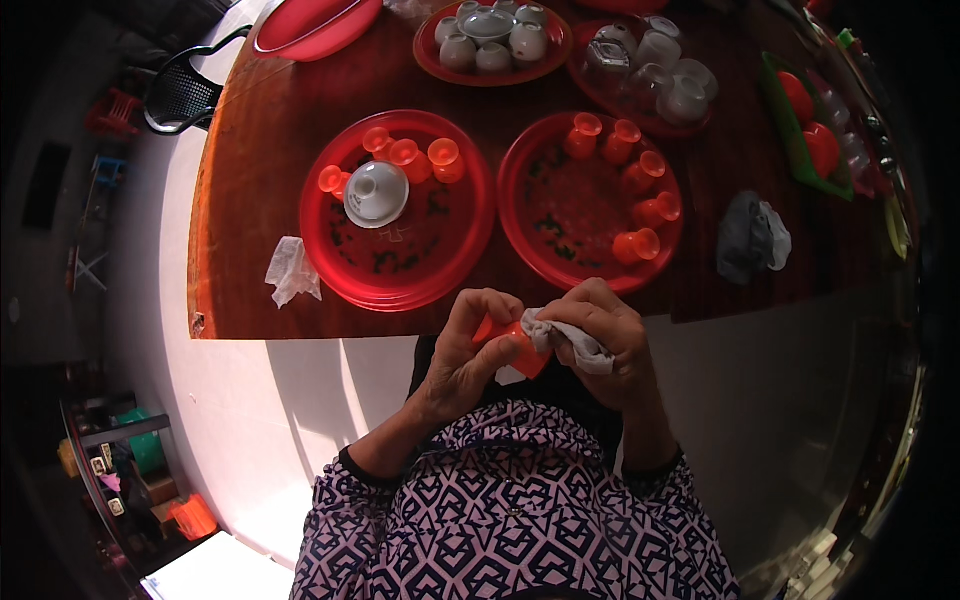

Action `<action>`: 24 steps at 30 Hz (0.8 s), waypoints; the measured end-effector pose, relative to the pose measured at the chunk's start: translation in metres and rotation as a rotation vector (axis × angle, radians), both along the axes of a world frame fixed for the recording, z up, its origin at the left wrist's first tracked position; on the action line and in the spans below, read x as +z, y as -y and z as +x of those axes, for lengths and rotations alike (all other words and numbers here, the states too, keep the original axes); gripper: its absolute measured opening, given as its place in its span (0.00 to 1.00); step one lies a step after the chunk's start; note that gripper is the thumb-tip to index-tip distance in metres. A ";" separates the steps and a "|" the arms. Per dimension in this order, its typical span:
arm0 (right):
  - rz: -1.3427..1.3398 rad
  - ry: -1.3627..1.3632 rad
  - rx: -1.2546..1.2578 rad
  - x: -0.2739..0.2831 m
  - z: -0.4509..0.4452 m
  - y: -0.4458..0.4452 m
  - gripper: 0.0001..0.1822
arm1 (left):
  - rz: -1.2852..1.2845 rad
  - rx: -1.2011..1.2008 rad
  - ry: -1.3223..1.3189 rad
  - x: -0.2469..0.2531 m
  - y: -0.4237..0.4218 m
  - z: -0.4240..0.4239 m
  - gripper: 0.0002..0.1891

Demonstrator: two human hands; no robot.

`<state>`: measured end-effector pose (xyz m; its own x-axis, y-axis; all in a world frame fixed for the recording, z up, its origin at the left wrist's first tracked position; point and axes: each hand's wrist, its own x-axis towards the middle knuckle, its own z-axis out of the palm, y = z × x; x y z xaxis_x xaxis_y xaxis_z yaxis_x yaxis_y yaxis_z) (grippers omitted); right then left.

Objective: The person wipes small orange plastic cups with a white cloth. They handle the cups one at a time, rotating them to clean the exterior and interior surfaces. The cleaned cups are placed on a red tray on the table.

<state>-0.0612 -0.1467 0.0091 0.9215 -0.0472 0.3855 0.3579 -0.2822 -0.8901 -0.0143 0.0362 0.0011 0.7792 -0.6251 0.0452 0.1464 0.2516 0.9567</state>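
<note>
Just off the table's front edge, my left hand (471, 358) grips a small orange-red plastic cup (531, 360), partly hidden by my fingers. My right hand (604, 337) pinches a crumpled white cloth or tissue (571, 346) against that cup. Beyond my hands lie two round red trays with dark printed patterns. On the left tray (405, 289) stand several small orange-red flared cups (444, 154) and a white porcelain lid (376, 196), knob upward. Along the right side of the right tray (517, 225), several similar orange-red cups (636, 245) stand in a curve.
Farther back, one red tray (427, 64) bears white porcelain cups (493, 56); another holds clear and white cups (682, 94). A pink-red basin (315, 30) sits back left. A crumpled tissue (294, 271), a grey bag (742, 236) and a green basket (787, 142) lie on the wooden table (247, 187).
</note>
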 end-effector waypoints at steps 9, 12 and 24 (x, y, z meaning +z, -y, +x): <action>-0.005 0.174 -0.098 -0.004 0.001 -0.008 0.22 | -0.149 0.010 -0.275 -0.003 0.005 0.000 0.13; 0.015 0.152 -0.124 -0.006 0.001 -0.006 0.22 | -0.157 0.011 -0.310 -0.005 0.007 0.000 0.13; -0.030 0.132 -0.215 -0.006 0.007 -0.012 0.18 | -0.184 0.072 -0.281 0.001 0.012 0.003 0.14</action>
<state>-0.0545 -0.1347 0.0032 0.8329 -0.2237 0.5063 0.3997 -0.3897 -0.8297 -0.0115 0.0244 0.0020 0.8188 -0.5697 -0.0705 0.3735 0.4354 0.8191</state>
